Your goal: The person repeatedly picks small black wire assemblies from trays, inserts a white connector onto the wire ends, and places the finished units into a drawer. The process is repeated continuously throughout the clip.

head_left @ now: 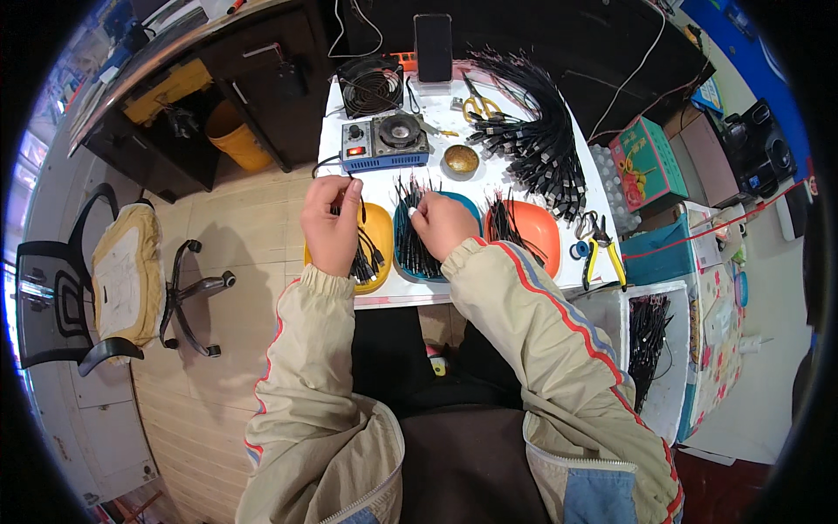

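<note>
My left hand (pixel 332 229) is raised over the yellow tray (pixel 381 220), thumb and fingers pinched together with a small dark bit at their tips; what it holds is mostly hidden. Below it, black cables with connector ends (pixel 367 260) lie in that tray. My right hand (pixel 443 225) has its fingers closed at the upper part of a bunch of thin black cables (pixel 415 249) in the blue tray (pixel 464 203). A white patch shows at its thumb or fingertip. Right of it, the orange tray (pixel 543 234) holds more black cables (pixel 504 218).
Behind the trays stand a blue-grey heating unit (pixel 384 144), a round tin (pixel 461 159), a fan (pixel 371 87) and a phone (pixel 434 48). A large heap of black cables (pixel 541 140) and yellow scissors (pixel 478 106) lie at back right. Yellow-handled pliers (pixel 602 253) rest at the right edge.
</note>
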Demonstrator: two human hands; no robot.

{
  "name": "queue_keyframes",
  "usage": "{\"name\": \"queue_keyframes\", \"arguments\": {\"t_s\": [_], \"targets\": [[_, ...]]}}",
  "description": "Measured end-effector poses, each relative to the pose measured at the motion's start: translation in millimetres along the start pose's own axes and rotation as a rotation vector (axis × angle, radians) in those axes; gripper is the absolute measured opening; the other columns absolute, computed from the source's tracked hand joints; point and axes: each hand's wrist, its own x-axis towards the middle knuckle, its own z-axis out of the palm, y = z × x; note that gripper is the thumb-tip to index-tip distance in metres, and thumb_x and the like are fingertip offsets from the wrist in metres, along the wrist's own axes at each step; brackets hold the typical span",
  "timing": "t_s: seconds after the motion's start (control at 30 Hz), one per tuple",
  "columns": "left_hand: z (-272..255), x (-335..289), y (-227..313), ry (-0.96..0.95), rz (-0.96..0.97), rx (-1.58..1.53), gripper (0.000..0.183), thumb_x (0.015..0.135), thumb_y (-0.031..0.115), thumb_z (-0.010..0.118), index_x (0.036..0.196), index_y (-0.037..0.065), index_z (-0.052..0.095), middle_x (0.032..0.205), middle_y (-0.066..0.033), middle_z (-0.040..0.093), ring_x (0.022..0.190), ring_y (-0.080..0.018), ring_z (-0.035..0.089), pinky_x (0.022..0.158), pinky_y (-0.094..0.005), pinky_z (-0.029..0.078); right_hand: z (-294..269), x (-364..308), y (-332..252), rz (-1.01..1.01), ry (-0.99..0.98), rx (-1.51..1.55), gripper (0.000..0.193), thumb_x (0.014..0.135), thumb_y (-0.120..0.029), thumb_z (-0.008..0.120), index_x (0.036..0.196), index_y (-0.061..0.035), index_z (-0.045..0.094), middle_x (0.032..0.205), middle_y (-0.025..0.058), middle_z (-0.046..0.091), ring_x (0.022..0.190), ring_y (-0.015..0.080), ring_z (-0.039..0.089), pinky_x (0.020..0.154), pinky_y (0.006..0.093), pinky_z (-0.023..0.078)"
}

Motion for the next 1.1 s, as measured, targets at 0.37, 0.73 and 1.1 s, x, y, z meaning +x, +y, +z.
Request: {"name": "queue_keyframes", "arguments": {"t_s": [0.37, 0.73, 1.1], "targets": [[-4.4, -58.1, 81.1, -0.138, -0.541, -0.812, 0.015, 0.096, 0.008, 0.053, 0.100, -0.004, 0.061, 0.080, -0.0096, 0.063, 0.053, -0.0043, 0.040, 0.049, -0.0174, 0.031, -53.5, -63.9, -9.3, -0.239, 0.147, 0.614, 0.014, 0.087, -0.015, 0.067, 0.090, -0.0025, 0.062, 0.070, -0.0022, 0.057, 0.056, 0.0017, 0.043, 0.050, 0.0211, 0.035], [1.3, -113.1, 138.7, -0.217, -0.669, -0.871, 0.012, 0.091, 0.003, 0.061, 0.099, -0.003, 0.068, 0.103, -0.0053, 0.062, 0.082, -0.0080, 0.056, 0.067, -0.0206, 0.044, -85.8, -157.0, -10.9, -0.200, -0.233, 0.965, 0.011, 0.088, -0.010, 0.064, 0.091, -0.0008, 0.059, 0.074, -0.0027, 0.056, 0.063, 0.0024, 0.047, 0.057, 0.0197, 0.039], [3.6, -128.7, 146.4, -0.337, -0.445, -0.705, 0.014, 0.092, 0.003, 0.059, 0.101, -0.006, 0.065, 0.101, -0.0104, 0.067, 0.084, -0.0119, 0.063, 0.075, -0.0236, 0.052, -119.1, -172.3, -19.2, -0.241, -0.005, 0.540, 0.015, 0.081, -0.007, 0.070, 0.092, -0.0015, 0.061, 0.075, 0.0048, 0.060, 0.062, 0.0089, 0.056, 0.053, 0.0232, 0.043]]}}
